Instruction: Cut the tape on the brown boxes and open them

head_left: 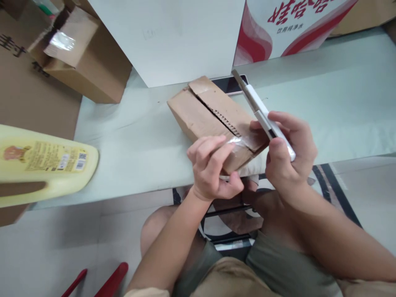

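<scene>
Two hands meet at the near edge of the table: the left hand [213, 171] is curled tight around the near end of a small brown cardboard box [204, 111], fingers lying over a strip of clear tape [236, 142], while the right hand [289, 161] is clenched on a white-handled utility knife [262, 113] whose grey tip points up and away from the body. The box lies on the pale grey-green table [340, 103] with its near end jutting past the edge (its top flap is torn along a jagged seam). A dark flat phone [230, 84] lies just behind it. Further off stand a white panel [173, 37], a red-and-white printed carton [278, 29], an open brown carton [89, 62] and, at far left, a yellow plastic bottle [46, 165]. The risk, as I judge it, is the blade skidding on slick tape into the left fingers, or the overhanging box tipping into the lap.
</scene>
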A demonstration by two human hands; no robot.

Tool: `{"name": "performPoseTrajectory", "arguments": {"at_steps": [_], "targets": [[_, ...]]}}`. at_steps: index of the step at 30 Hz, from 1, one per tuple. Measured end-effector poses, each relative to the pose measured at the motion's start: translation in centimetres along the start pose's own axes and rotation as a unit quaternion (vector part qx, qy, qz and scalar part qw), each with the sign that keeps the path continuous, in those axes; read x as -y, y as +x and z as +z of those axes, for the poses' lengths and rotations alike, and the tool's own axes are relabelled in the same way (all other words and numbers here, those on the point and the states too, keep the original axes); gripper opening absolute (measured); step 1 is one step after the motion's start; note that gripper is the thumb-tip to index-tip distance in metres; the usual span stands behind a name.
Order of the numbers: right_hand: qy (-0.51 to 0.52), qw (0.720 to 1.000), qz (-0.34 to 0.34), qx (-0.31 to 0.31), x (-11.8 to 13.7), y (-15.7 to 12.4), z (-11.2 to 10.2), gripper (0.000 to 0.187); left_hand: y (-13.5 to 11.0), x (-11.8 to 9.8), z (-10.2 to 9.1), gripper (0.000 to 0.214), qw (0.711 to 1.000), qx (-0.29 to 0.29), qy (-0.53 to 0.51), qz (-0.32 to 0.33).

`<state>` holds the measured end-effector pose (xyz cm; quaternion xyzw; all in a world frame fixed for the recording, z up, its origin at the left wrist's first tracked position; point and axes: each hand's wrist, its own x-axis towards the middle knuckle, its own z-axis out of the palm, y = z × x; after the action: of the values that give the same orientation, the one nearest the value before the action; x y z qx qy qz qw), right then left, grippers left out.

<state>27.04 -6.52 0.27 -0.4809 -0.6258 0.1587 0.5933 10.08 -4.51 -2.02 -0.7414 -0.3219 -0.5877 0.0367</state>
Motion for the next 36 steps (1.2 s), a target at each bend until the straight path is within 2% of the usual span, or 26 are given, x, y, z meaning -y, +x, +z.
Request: {"name": "performPoseTrajectory", "arguments": {"at_steps": [4,8,13,16,18,21,26,28,30,32,34,36], "targets": [[0.014,1.0,-0.007,0.006,-0.3,-0.1,0.2,0.036,0.1,1.0,-0.4,0.05,0.999,0.01,0.023,-0.03],[0.022,0.999,-0.04,0.022,-0.5,-0.4,0.3,0.037,-0.1,1.1,-0.7,0.058,0.998,0.026,0.024,-0.055],[0.008,0.999,-0.039,0.028,-0.7,-0.8,0.4,0.038,-0.4,1.7,-1.6,0.053,0.996,0.02,0.02,-0.083],[-0.018,0.998,-0.06,-0.001,-1.0,-0.3,0.5,0.037,-0.6,2.7,-2.4,0.051,0.996,-0.002,0.021,-0.086],[-0.073,0.995,-0.071,-0.023,-1.5,0.3,0.4,0.034,-0.7,3.3,-2.9,0.049,0.994,-0.032,0.014,-0.103],[-0.219,0.975,-0.019,0.013,-2.7,1.1,0.2,0.032,-0.6,3.9,-3.6,0.044,0.982,-0.11,0.011,-0.153],[-0.395,0.894,0.148,0.151,-5.0,0.9,1.0,0.052,0.4,4.4,-5.1,0.029,0.922,-0.228,0.028,-0.311],[-0.433,0.86,0.193,0.19,-5.2,0.7,1.4,0.056,1.0,4.9,-5.7,0.022,0.887,-0.26,-0.027,-0.38],[-0.451,0.836,0.219,0.222,-5.0,0.6,1.7,0.056,1.3,5.6,-6.2,0.017,0.837,-0.287,-0.095,-0.455],[-0.449,0.832,0.22,0.242,-4.6,0.6,1.9,0.054,1.3,6.6,-6.7,0.015,0.788,-0.306,-0.131,-0.517],[-0.435,0.842,0.196,0.253,-4.3,0.5,2.0,0.051,0.9,7.6,-7.1,0.019,0.748,-0.312,-0.141,-0.569],[-0.409,0.859,0.159,0.264,-4.3,0.2,2.1,0.048,0.2,8.5,-7.4,0.033,0.723,-0.296,-0.133,-0.61]]}}
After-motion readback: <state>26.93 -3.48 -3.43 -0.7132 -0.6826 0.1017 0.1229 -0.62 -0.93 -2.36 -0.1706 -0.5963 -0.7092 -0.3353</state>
